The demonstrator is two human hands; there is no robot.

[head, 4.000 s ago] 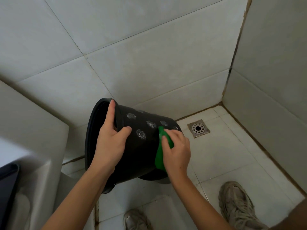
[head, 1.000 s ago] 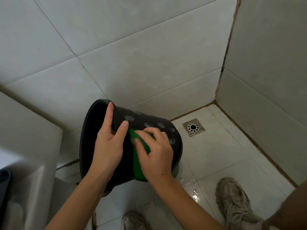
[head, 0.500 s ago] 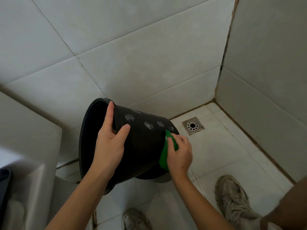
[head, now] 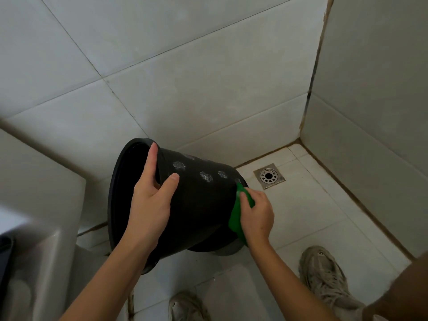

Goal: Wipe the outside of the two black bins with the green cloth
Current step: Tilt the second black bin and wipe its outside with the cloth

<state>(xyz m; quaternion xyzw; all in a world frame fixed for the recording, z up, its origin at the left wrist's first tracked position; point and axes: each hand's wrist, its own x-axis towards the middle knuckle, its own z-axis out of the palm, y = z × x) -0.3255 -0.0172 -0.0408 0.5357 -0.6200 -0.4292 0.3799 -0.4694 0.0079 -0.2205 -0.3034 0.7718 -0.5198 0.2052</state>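
A black bin (head: 199, 205) is held tipped on its side above the floor, its open mouth facing left and its base to the right. White smudges dot its upper side. My left hand (head: 151, 200) grips the rim, fingers inside and thumb on the outer wall. My right hand (head: 256, 215) presses the green cloth (head: 236, 218) against the bin's wall at the base end. Only one bin is clearly in view.
Tiled walls meet in a corner at the right. A square metal floor drain (head: 268, 176) lies beyond the bin. A white fixture (head: 39, 239) stands at the left with a dark object (head: 5, 256) at the frame edge. My shoes (head: 324, 276) stand on the wet floor tiles.
My right hand has slid the green cloth from the bin's middle, near my left thumb, out to the base end. My left hand keeps the same grip on the rim.
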